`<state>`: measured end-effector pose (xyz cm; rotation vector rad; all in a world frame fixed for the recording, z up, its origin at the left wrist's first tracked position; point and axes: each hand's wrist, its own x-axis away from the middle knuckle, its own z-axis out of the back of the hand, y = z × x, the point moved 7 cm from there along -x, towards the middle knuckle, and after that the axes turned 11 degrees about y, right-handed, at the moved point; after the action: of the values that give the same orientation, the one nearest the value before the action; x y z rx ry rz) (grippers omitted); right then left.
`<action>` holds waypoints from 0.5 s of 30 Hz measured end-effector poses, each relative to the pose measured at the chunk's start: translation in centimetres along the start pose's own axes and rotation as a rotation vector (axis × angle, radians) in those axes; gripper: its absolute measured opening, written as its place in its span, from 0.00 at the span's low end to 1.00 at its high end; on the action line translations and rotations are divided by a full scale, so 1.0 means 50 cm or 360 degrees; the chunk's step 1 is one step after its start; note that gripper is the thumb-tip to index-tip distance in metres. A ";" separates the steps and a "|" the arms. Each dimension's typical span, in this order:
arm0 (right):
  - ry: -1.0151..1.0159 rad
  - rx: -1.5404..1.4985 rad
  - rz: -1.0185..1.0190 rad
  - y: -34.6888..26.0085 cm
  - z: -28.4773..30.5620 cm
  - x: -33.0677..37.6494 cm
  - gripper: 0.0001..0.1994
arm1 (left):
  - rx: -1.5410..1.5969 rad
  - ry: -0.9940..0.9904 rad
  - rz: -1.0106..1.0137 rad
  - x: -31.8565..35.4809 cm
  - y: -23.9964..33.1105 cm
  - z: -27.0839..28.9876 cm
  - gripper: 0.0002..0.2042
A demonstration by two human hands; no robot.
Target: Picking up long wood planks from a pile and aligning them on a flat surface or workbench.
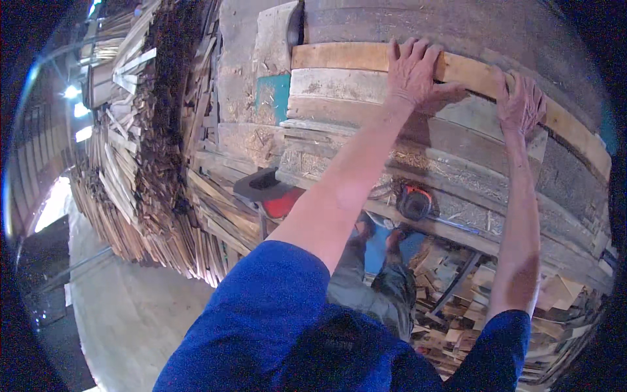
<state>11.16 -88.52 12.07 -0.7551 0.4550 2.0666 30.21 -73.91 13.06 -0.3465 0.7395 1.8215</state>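
A long light-brown wooden plank (477,70) lies across the far part of the wooden work surface, bending toward the right rim of the picture. My left hand (413,72) is on it left of its right-hand stretch, fingers curled over the far edge and thumb stretched out to the right. Farther right, my right hand (522,104) grips the same plank, its fingers bent over the top. The undersides of both hands are hidden. Nearer to me, a paler board (336,85) lies alongside the plank.
Sawdust and shavings cover the work surface (366,26). A round black thing with an orange-red rim (415,201) sits at its near edge. A red and black object (277,199) stands left of it. Stacked wood strips (130,157) rise at left; offcuts (457,307) litter the floor below.
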 end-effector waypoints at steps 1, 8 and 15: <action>-0.0014 0.0023 -0.0015 -0.002 0.001 -0.001 0.24 | -0.0018 -0.0143 0.0072 0.002 -0.007 -0.011 0.45; -0.0249 0.0045 -0.0181 -0.020 0.012 -0.014 0.28 | 0.0100 -0.0066 0.0100 -0.007 -0.011 0.005 0.46; -0.0272 0.0134 -0.0329 -0.057 -0.017 -0.017 0.28 | 0.0183 -0.0110 0.0221 -0.020 -0.021 0.011 0.47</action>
<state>14.20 -87.91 11.88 -0.5465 0.3505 1.8873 31.62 -74.08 13.69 -0.1594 0.8328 1.9012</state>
